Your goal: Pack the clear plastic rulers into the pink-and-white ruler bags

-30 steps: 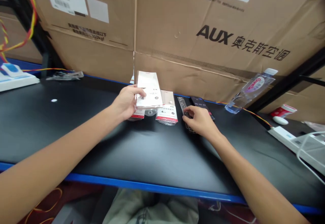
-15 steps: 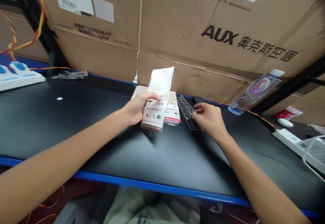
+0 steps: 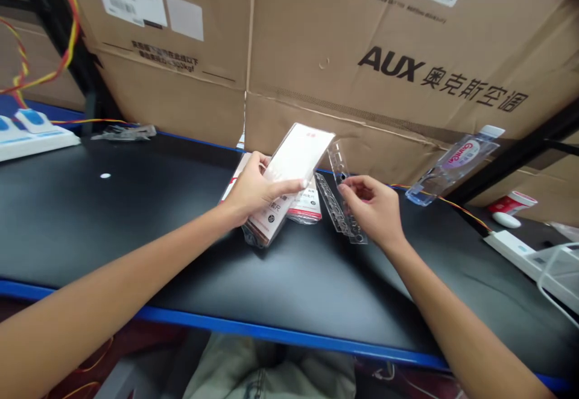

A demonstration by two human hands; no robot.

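My left hand [image 3: 253, 191] is closed round a ruler set packet [image 3: 303, 151], a white card in a clear sleeve, tilted with its top to the right. More packets [image 3: 305, 209] lie flat on the desk behind it. Between the thumb and fingers of my right hand [image 3: 373, 206] is a clear stencil ruler [image 3: 340, 163] with cut-out shapes, raised at a slant. Other clear stencil rulers [image 3: 331, 206] rest on the desk just left of it. The lower part of the held packet looks brownish.
A large cardboard box [image 3: 298, 73] stands behind the black desk [image 3: 289, 290]. To the right are a clear plastic bottle-shaped package [image 3: 456, 160], a red and white tube [image 3: 513, 201] and a power strip [image 3: 520, 248]. Another power strip [image 3: 36, 139] and crumpled plastic [image 3: 124, 133] sit left.
My right hand has lifted a stencil ruler away from the others on the desk. The packet in my left hand has tilted to the right, and the thumb has shifted across it.
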